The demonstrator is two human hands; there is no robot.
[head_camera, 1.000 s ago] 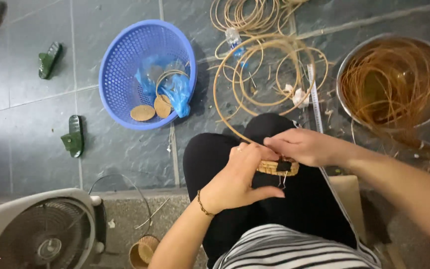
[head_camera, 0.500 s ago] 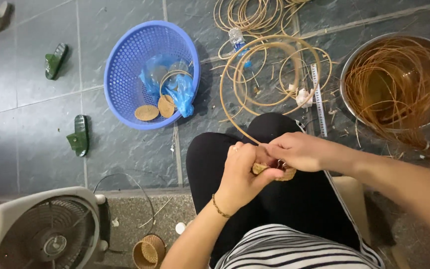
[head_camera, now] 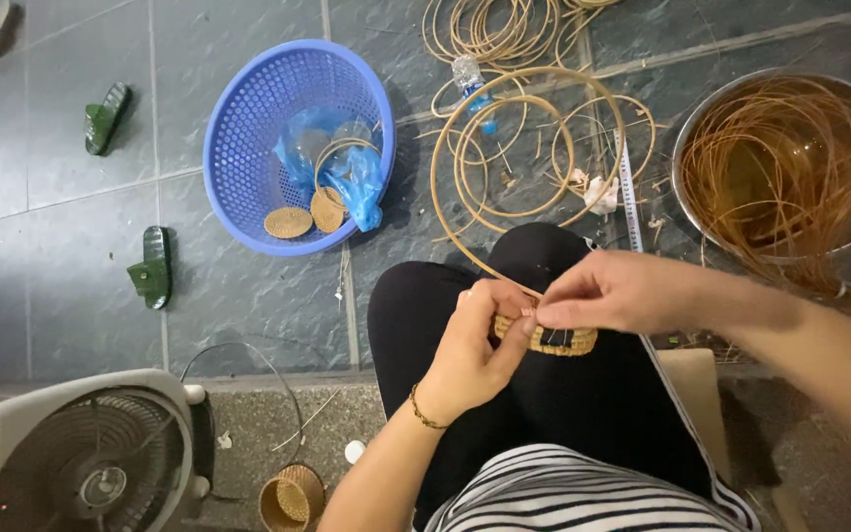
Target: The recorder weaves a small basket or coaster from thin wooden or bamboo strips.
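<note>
- Right now the left hand curls around the near edge of a small woven rattan piece, thumb and fingers pinching it over the person's black-clad lap.
- Meanwhile the right hand pinches the top edge of the same woven piece, fingertips pressed together just beside the left thumb.
- A long rattan strand runs from the woven piece up into loose rattan coils on the tiled floor.
- Left of those coils sits a blue plastic basket holding blue plastic bags and two small woven discs.
- Right of the coils stands a metal basin full of soaking rattan strips.
- Well left of the basket lie two green sandals.
- Below them stands a white fan, a small woven cup beside it.
</note>
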